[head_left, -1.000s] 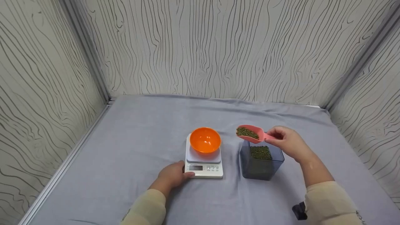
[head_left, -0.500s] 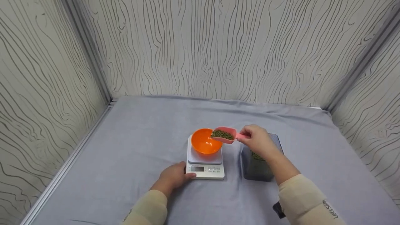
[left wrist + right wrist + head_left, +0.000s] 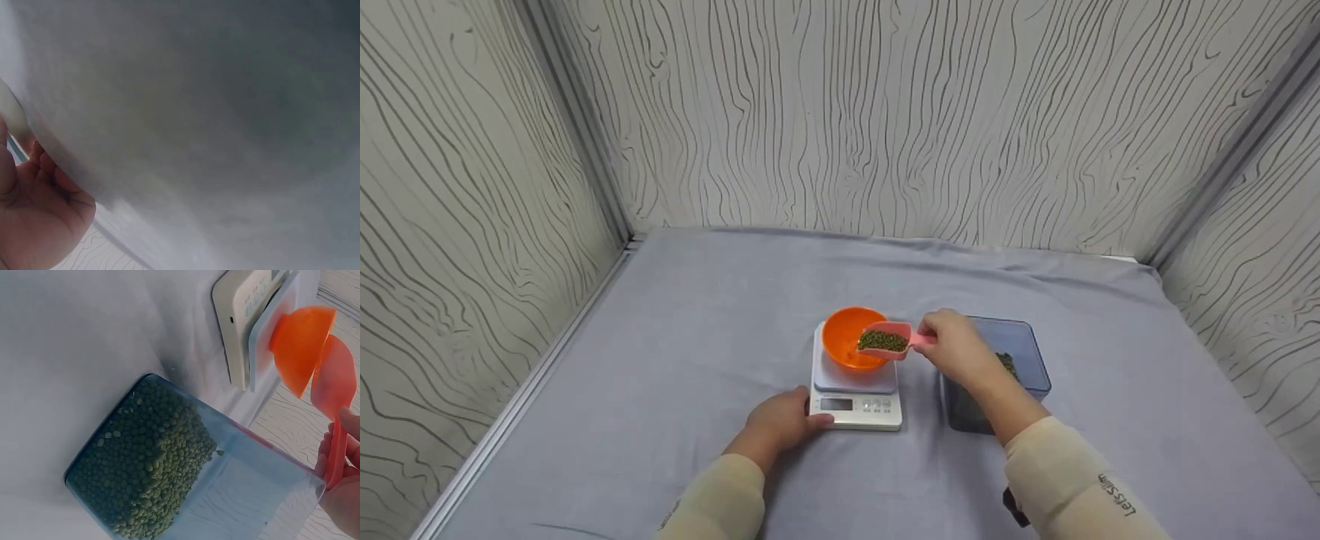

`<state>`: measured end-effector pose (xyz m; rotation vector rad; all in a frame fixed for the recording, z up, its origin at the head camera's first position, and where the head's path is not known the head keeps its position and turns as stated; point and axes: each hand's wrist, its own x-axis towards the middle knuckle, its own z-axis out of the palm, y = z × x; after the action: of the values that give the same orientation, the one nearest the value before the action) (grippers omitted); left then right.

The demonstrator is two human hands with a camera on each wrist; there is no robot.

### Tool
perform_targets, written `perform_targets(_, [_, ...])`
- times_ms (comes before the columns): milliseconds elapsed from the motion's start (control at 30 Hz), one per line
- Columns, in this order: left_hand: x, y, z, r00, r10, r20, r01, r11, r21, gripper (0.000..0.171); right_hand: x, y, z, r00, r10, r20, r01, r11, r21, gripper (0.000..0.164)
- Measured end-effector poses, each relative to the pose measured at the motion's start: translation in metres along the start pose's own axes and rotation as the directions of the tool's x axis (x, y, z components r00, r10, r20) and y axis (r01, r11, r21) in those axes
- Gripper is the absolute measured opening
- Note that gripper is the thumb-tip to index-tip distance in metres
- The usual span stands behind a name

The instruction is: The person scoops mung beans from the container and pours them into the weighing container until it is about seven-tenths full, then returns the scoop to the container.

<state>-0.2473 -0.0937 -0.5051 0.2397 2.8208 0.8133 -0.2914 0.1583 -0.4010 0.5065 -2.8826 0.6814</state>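
Observation:
My right hand (image 3: 956, 349) pinches the handle of a pink scoop (image 3: 901, 330), which is loaded with green mung beans (image 3: 883, 342). The scoop's lip is over the right side of an orange bowl (image 3: 844, 334); in the right wrist view the scoop (image 3: 337, 377) is close against the bowl's rim. That bowl stands on the platform of a white kitchen scale (image 3: 855, 421). With its thumb on the front left corner, my left hand (image 3: 781, 420) grips the scale; its fingers are partly hidden at the side. Whether beans lie in the bowl is hard to tell.
Right of the scale stands a clear bluish container (image 3: 1027, 341), partly behind my right forearm, with mung beans (image 3: 169, 461) inside. A small black object (image 3: 1015, 508) lies by my right sleeve. Grey cloth (image 3: 720, 300) covers the table, and patterned panels (image 3: 840, 112) enclose it.
My right hand has carried the loaded scoop left from above the container to over the orange bowl, then slightly lower. The left hand has stayed on the scale.

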Motion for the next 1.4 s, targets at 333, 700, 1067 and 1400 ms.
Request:
perform_targets(333, [0.000,0.000,0.000,1.000,0.010,-0.002,-0.010,1.000,-0.012,0.052,0.005,-0.009,0.005,0.994,-0.099,-0.055,0.088,0.979,-0.181,0.013])
perform_targets(700, [0.001,-0.002,0.000,1.000,0.014,-0.001,-0.014,1.000,-0.019,0.048,0.001,-0.010,0.004,0.880,-0.435,-0.192,0.321,0.842,-0.434,0.016])
perform_targets(1067, [-0.001,0.001,-0.002,1.000,-0.001,0.002,0.001,0.999,-0.032,0.045,0.000,-0.014,0.002,0.747,-0.633,-0.205,0.393,0.668,-0.632,0.017])
perform_targets(1400, [0.001,0.000,-0.001,1.000,-0.009,0.012,0.010,1.000,-0.023,0.049,0.000,-0.004,0.000,0.879,-0.342,-0.333,0.262,0.929,-0.261,0.014])
